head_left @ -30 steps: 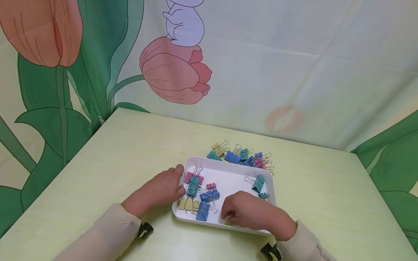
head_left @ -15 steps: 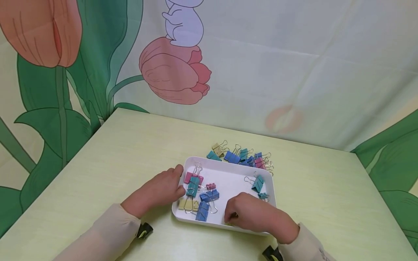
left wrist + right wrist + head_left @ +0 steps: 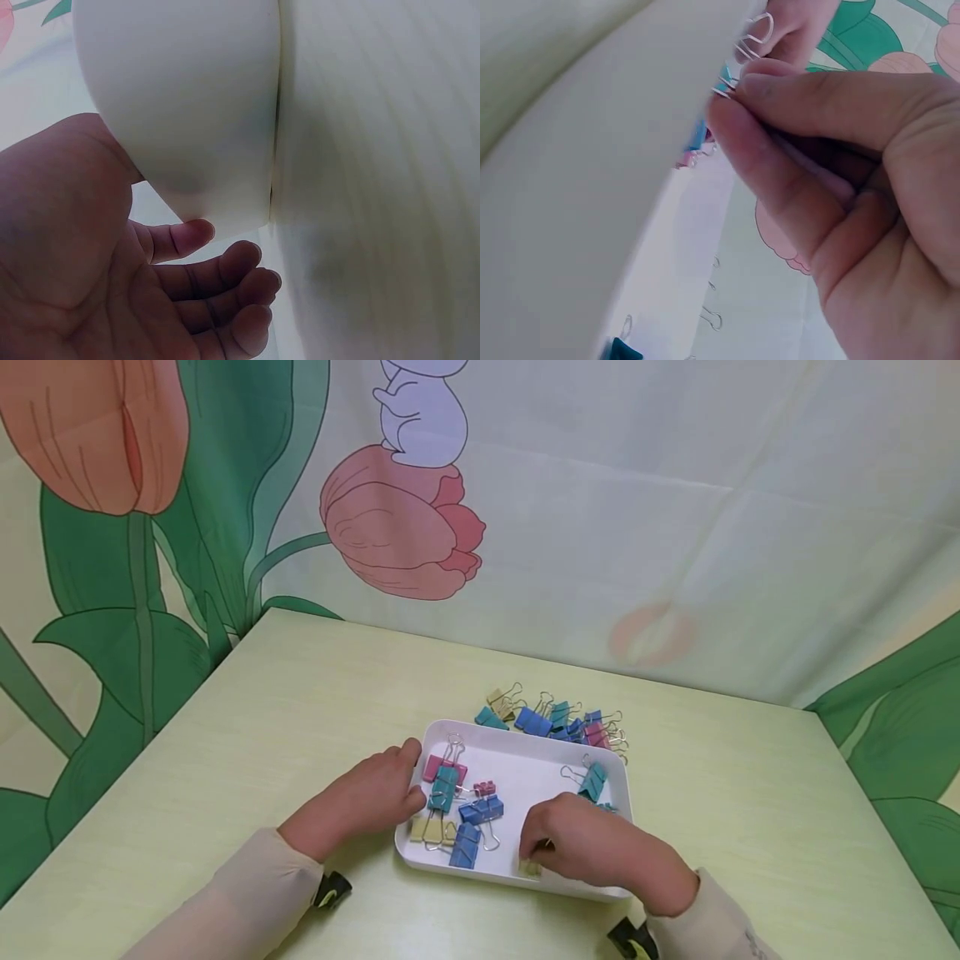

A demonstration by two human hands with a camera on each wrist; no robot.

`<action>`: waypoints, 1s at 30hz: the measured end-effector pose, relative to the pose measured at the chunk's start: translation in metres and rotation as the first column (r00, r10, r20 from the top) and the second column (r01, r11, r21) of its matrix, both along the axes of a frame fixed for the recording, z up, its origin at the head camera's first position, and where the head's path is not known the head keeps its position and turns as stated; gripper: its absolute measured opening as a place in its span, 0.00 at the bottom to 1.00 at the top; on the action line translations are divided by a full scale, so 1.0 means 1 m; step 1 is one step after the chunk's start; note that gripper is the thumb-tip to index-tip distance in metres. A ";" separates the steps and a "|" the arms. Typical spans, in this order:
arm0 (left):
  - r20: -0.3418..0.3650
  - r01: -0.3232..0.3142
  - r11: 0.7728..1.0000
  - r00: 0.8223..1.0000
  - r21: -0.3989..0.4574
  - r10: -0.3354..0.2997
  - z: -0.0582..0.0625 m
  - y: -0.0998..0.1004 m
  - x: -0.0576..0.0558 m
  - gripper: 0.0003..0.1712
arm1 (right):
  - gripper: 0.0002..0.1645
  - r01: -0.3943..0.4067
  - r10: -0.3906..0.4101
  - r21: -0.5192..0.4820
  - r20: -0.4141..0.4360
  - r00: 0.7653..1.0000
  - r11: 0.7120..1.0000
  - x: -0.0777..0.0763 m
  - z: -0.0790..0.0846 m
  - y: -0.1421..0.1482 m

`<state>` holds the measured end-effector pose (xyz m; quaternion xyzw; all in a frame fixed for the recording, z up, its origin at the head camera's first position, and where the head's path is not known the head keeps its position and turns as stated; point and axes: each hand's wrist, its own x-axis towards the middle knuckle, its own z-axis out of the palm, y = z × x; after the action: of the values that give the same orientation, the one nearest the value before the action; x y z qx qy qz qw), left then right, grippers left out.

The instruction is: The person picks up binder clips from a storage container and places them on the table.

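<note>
A shallow white tray (image 3: pixel 528 768) stands on the table with several binder clips in it. My left hand (image 3: pixel 375 789) holds the tray's left end; in the left wrist view, its thumb goes behind the tray wall (image 3: pixel 187 97) and a fingertip meets the outside. Over the front right part of the tray, my right hand (image 3: pixel 585 843) pinches a yellow binder clip (image 3: pixel 529 867) between thumb and index finger. Wire handles show at those fingertips in the right wrist view, while the near wall hides the clip's body. Left in the tray lie a blue clip (image 3: pixel 465 846) and a teal clip (image 3: pixel 444 788).
A heap of mixed binder clips (image 3: pixel 535 721) lies on the table (image 3: pixel 330 677) just behind the tray. Another teal clip (image 3: pixel 592 782) is at the tray's right end. A printed cloth (image 3: pixel 555 552) hangs behind the table.
My right hand has shifted a little to the right and up, and more of the yellow binder clip shows under its fingers. My left hand stays at the tray's end.
</note>
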<state>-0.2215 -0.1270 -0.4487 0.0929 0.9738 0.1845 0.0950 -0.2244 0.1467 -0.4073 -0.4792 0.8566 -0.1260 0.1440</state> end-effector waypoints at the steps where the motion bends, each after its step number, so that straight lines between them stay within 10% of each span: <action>1: -0.001 0.001 1.000 1.000 0.000 -0.001 0.000 0.000 0.000 0.25 | 0.07 0.002 -0.002 -0.007 -0.005 1.000 1.000 -0.001 0.002 0.000; 15: 0.003 0.001 1.000 1.000 0.023 -0.001 -0.002 -0.001 -0.001 0.25 | 0.08 0.060 -0.118 -0.277 -0.198 0.973 0.959 -0.029 0.019 0.013; 30: 0.001 0.004 1.000 1.000 0.020 -0.004 -0.004 -0.003 -0.002 0.25 | 0.07 0.461 -0.542 -0.439 -0.072 0.837 0.771 -0.080 0.023 0.017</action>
<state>-0.2232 -0.1300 -0.4525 0.0955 0.9717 0.1939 0.0949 -0.3041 0.1636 -0.3841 -0.2609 0.9182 -0.2865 -0.0817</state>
